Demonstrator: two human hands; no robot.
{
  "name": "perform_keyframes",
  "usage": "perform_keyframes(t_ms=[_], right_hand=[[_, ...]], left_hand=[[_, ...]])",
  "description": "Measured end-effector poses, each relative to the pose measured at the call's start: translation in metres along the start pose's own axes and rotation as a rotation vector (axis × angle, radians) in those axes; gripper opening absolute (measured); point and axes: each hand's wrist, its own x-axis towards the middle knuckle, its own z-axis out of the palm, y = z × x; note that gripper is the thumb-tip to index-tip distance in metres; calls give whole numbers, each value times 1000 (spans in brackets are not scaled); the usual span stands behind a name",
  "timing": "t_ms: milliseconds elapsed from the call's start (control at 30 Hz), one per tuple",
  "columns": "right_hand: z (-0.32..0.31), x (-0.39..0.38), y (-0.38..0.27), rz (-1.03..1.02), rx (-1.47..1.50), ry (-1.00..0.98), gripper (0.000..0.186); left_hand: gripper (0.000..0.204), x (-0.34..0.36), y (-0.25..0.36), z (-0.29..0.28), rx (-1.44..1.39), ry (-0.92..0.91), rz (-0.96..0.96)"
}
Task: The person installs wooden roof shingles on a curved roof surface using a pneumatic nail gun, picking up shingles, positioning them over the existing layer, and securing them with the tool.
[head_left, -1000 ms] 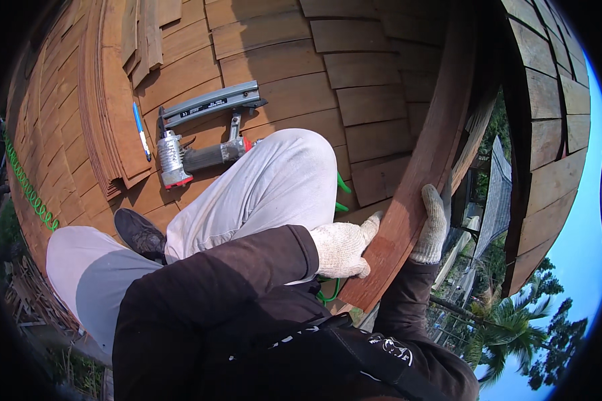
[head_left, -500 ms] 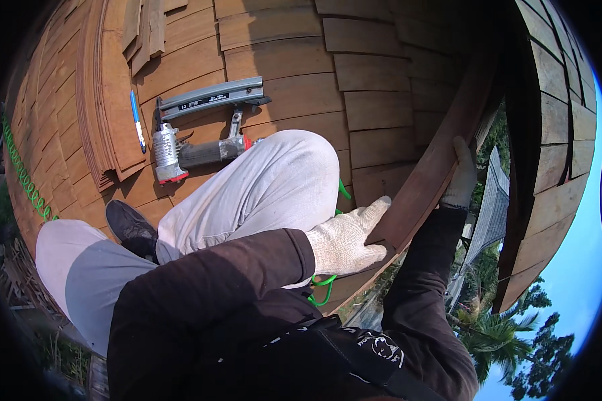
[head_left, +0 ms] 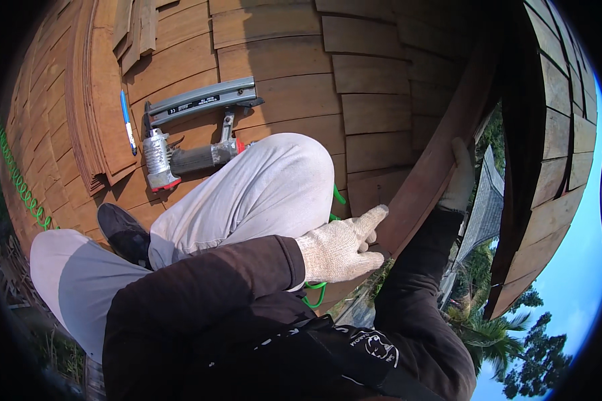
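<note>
A long curved wooden board (head_left: 441,160) runs from the upper right of the frame down toward the lower centre. The gloved left hand (head_left: 337,247) lies at its lower stretch, fingers extended against the board's edge, not clenched. The gloved right hand (head_left: 460,177) wraps over the board's outer edge higher up, right of centre, grasping it. In the upper left, well apart from both hands, a grey nail gun (head_left: 190,130) and a blue pen (head_left: 127,120) rest on the wooden shingles (head_left: 374,113).

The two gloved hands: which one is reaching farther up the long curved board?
The right hand, gripping the board's far edge; the left hand rests lower, near the knee.
</note>
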Motion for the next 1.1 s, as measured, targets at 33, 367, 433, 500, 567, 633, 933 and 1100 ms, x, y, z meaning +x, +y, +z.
perform_keyframes(t_ms=[33, 367, 433, 500, 567, 633, 933, 1100], right_hand=[[-3, -21, 9, 32, -2, 14, 75], [-16, -25, 13, 18, -115, 85, 68], [-30, 4, 17, 24, -106, 93, 65], [-34, 29, 17, 25, -94, 99, 61], [-27, 50, 12, 22, -73, 72, 56], [-23, 71, 5, 47, -21, 58, 51], [-48, 192, -19, 65, -7, 5, 42], [-57, 243, -34, -86, -235, 142, 65]], left_hand=[[88, -2, 0, 0, -13, -5, 4], [84, -7, -8, 0, 20, -40, 81], [83, -6, -3, -3, -1, -69, 41], [82, -6, -4, -4, -14, -87, 29], [81, -7, -3, -6, -20, -71, 32], [81, -6, -1, -8, -24, -82, 14], [79, -4, 7, -11, -67, -85, -4], [81, -1, 6, -12, -90, -86, -24]])
